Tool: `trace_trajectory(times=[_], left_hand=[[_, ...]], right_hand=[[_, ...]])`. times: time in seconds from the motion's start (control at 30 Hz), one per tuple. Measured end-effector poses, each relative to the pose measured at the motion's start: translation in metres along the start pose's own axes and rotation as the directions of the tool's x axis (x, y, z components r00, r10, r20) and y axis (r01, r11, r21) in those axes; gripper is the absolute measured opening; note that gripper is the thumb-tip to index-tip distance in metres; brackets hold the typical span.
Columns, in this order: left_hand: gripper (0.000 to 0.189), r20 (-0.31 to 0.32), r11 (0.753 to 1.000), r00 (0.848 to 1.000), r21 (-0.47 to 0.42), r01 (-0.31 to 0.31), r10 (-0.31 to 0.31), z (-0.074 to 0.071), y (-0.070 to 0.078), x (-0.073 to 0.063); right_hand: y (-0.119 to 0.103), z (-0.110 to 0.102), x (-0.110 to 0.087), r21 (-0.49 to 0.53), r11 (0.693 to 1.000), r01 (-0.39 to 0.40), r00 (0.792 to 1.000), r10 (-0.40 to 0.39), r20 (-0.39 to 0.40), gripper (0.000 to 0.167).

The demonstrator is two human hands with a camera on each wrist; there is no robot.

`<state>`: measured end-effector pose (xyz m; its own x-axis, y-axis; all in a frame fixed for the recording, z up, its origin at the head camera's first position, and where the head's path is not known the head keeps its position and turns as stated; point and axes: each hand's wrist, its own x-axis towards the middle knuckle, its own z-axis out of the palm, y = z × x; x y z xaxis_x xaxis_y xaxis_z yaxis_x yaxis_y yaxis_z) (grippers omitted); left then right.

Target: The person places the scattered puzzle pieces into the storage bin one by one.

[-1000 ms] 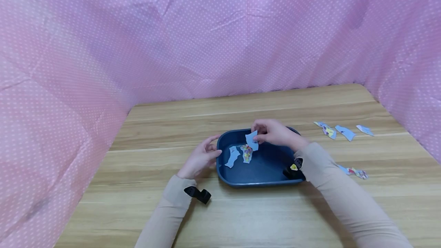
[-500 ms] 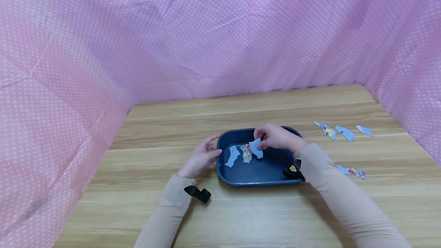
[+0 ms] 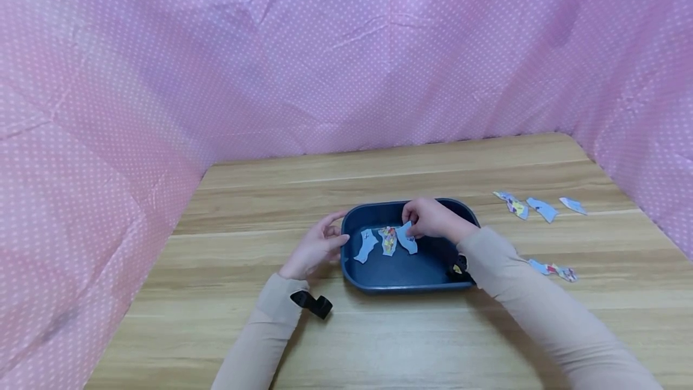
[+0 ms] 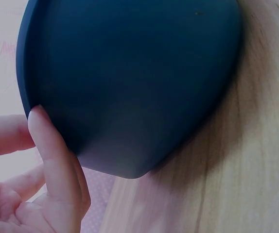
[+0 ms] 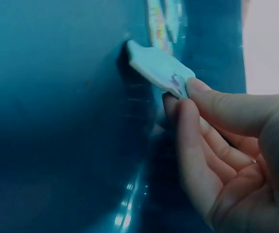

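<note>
A dark blue tray (image 3: pixel 390 274) sits on the table. My left hand (image 3: pixel 314 250) holds its left end, thumb (image 4: pixel 47 133) over the rim and fingers outside. Inside the tray, my right hand (image 3: pixel 433 219) pinches a light blue puzzle piece (image 5: pixel 151 63) between thumb and fingertips; its far end is tilted in the right wrist view. To the left of the held piece lie a multicoloured puzzle piece (image 3: pixel 388 241) and another light blue puzzle piece (image 3: pixel 366 245). The right wrist and its black camera hide part of the tray's right end.
On the wooden table (image 3: pixel 243 209), to the right of the tray, lie a yellow-and-blue piece (image 3: pixel 511 204), a blue piece (image 3: pixel 542 209) and a small blue piece (image 3: pixel 573 204). Nearer are more pieces (image 3: pixel 564 273), partly behind the right sleeve. A pink dotted cloth (image 3: pixel 346 77) hangs behind.
My right hand has brought the light blue puzzle piece down and to the right, beside the multicoloured one, turning it slightly. The left hand and the tray stay about where they were.
</note>
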<state>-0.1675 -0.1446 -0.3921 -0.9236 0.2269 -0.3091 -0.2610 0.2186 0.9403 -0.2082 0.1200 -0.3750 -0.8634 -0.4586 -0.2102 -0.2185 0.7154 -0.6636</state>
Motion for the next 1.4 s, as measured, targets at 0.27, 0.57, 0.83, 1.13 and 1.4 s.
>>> trace_trajectory(times=[0.27, 0.57, 0.83, 1.13, 1.4], left_hand=[[0.054, -0.004, 1.0, 1.0, 0.005, 0.0, 0.0, 0.0, -0.001, 0.0], [0.053, -0.012, 1.0, 1.0, 0.014, 0.001, -0.001, 0.0, 0.002, -0.002], [0.053, -0.005, 1.0, 1.0, 0.025, -0.004, 0.004, 0.0, 0.004, -0.001], [0.054, -0.007, 1.0, 1.0, 0.016, -0.005, 0.005, 0.0, 0.002, 0.0], [0.054, -0.011, 1.0, 1.0, 0.018, 0.01, -0.009, 0.0, 0.002, -0.001]], right_hand=[[-0.004, 0.007, 0.0, -0.027, 0.996, -0.09, 0.994, 0.088, -0.071, 0.017], [-0.004, 0.008, 0.003, -0.047, 0.991, -0.128, 0.989, 0.124, -0.081, 0.026], [-0.004, 0.008, 0.004, -0.081, 0.981, -0.176, 0.982, 0.169, -0.084, 0.028], [-0.005, 0.011, 0.002, -0.108, 0.979, -0.172, 0.982, 0.162, -0.095, 0.028], [-0.005, 0.014, 0.002, -0.122, 0.975, -0.183, 0.981, 0.174, -0.083, 0.029]])
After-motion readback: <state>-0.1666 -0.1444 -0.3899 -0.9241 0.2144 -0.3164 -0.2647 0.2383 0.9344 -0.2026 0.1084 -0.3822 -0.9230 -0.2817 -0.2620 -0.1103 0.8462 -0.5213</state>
